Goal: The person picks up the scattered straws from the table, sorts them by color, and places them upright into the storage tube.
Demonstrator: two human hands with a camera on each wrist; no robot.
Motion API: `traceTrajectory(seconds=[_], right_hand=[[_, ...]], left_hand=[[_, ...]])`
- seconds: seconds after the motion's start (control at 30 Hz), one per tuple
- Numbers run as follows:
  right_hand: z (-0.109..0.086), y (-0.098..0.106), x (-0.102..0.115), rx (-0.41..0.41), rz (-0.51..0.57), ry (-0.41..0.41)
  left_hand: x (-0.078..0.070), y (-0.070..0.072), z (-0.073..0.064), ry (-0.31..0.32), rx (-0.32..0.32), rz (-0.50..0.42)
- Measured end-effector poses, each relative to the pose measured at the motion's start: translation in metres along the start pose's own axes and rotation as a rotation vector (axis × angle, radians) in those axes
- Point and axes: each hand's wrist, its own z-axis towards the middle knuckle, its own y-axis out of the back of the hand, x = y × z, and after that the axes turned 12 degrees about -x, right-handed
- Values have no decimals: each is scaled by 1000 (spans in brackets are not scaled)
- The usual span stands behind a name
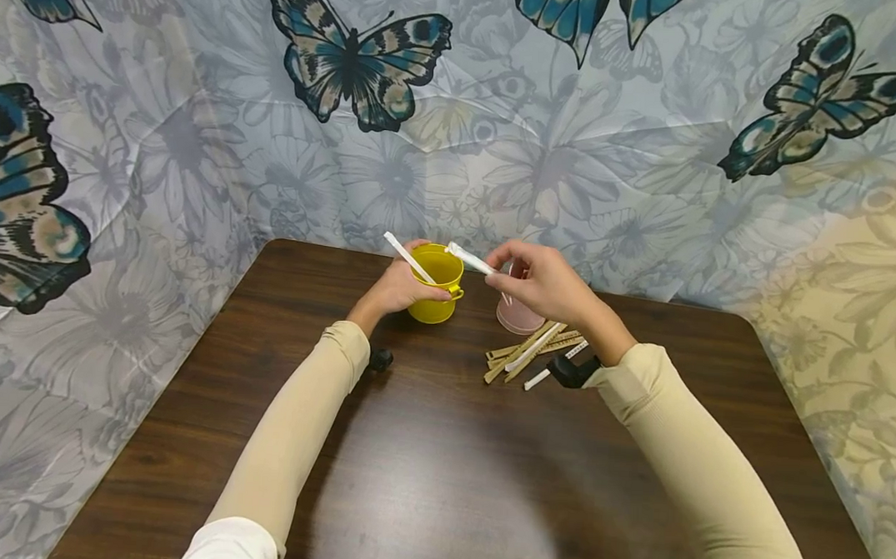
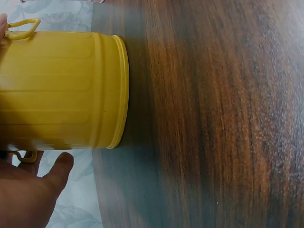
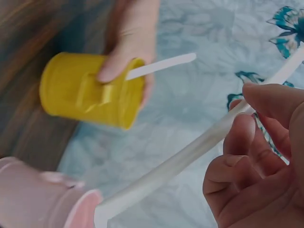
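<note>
My left hand (image 1: 398, 287) grips a small yellow metal bucket (image 1: 432, 310) with side handles, its thumb near the rim. One white paper-wrapped straw (image 1: 408, 257) leans inside, its top sticking out past the rim. My right hand (image 1: 544, 282) pinches another white wrapped straw (image 3: 175, 164) between thumb and fingertips. In the head view that straw's far end points at the yellow rim; in the right wrist view its other end overlaps the mouth of a pale pink bucket (image 1: 520, 318). The right hand partly hides the pink bucket.
In front of the pink bucket lies a loose pile of thin brown sticks (image 1: 523, 354) with a few white ones. One white stick (image 1: 537, 379) lies at its near side. The brown wooden table (image 1: 439, 479) meets a butterfly-print cloth (image 1: 392, 177) behind.
</note>
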Motion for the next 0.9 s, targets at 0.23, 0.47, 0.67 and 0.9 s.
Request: traceTrajectory(seconds=[0.23, 0.47, 0.67, 0.9], right_hand=[[33, -7, 19, -84, 94, -36], [57, -21, 26, -167, 136, -24], [70, -39, 23, -216, 216, -13], [76, -70, 9, -183, 238, -7]], left_hand=[[-1, 1, 0, -8, 2, 5], [2, 4, 1, -10, 15, 55], [3, 3, 7, -31, 18, 70], [3, 3, 6, -52, 23, 70]])
